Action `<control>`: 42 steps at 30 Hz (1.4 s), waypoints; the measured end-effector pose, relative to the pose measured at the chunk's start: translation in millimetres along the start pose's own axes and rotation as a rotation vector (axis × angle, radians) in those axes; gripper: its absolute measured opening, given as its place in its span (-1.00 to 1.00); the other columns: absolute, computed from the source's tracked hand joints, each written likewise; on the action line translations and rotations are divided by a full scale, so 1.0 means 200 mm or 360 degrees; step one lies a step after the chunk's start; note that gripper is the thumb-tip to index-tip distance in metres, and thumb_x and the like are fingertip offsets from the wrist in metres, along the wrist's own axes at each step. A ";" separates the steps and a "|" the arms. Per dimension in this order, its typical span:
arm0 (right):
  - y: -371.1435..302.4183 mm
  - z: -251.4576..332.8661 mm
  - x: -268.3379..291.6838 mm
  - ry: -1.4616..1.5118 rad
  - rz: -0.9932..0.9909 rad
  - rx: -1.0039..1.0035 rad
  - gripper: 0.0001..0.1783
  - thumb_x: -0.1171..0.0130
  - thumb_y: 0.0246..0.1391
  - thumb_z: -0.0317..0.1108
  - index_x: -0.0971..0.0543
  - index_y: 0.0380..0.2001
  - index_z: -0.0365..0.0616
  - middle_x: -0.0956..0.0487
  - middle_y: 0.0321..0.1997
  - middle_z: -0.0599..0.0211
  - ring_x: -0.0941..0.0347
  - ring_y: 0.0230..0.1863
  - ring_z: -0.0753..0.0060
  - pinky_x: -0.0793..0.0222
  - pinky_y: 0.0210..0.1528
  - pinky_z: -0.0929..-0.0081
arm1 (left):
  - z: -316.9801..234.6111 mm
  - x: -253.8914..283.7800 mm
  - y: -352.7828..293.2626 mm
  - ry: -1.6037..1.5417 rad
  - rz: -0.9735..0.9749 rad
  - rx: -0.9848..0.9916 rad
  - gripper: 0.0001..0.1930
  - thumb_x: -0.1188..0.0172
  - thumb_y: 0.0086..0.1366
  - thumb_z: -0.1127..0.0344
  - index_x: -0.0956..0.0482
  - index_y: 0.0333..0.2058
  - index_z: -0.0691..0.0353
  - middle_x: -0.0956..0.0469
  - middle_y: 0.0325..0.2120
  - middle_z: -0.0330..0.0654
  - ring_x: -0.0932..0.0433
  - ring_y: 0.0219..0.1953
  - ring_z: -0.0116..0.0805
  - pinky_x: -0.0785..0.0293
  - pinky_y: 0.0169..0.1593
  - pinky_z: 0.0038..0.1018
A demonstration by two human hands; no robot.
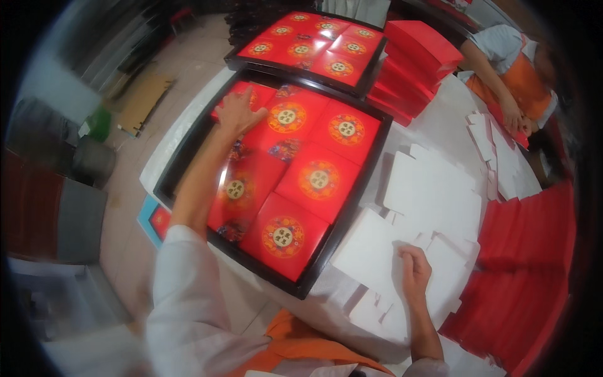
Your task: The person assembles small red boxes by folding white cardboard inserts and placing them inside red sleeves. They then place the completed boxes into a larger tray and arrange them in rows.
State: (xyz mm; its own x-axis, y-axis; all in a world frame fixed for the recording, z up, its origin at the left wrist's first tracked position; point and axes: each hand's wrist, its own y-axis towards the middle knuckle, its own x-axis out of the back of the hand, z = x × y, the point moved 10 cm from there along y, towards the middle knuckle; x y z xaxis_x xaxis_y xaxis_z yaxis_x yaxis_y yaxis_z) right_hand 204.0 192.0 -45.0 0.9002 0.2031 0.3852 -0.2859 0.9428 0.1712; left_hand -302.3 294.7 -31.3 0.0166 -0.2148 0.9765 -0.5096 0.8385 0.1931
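My left hand (237,114) reaches over a black-rimmed tray (387,125) with its fingers spread. It touches or hovers just above a red box (264,94) at the tray's far left corner. Several more red square boxes, such as one box (319,180) with a round gold emblem, lie side by side in the tray. My forearm covers part of the tray's left side. Over flat white cardboard blanks (433,188), right of the tray, my right hand (415,270) is loosely closed, with nothing visible in it.
A second black tray (276,66) of red boxes stands beyond the first. Stacked red card (414,56) rises at the far right, and more red stacks (518,270) stand at the near right. Across the table, a co-worker's hands (516,119) handle red card beside white blanks.
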 end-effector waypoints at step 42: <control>-0.59 -0.09 0.41 -0.1622 0.0036 -0.0143 -0.46 0.02 0.06 -0.23 -0.21 0.12 -0.11 -0.08 0.26 0.18 0.16 0.31 0.22 0.47 0.29 0.09 | -1.09 0.23 -1.55 -0.0515 -0.0070 -0.0872 -0.52 -0.14 0.08 0.31 -0.29 -0.06 0.45 -0.25 0.02 0.09 -0.16 0.12 -0.01 -0.05 0.16 -0.17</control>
State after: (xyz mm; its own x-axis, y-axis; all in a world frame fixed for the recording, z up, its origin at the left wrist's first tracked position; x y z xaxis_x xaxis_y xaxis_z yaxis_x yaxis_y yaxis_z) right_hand 317.8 102.1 -49.4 0.1753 -0.0607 0.9826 -0.2360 0.9664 0.1018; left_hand 44.1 134.0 -25.2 -0.2772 -0.3234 0.9048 0.0009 0.9416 0.3368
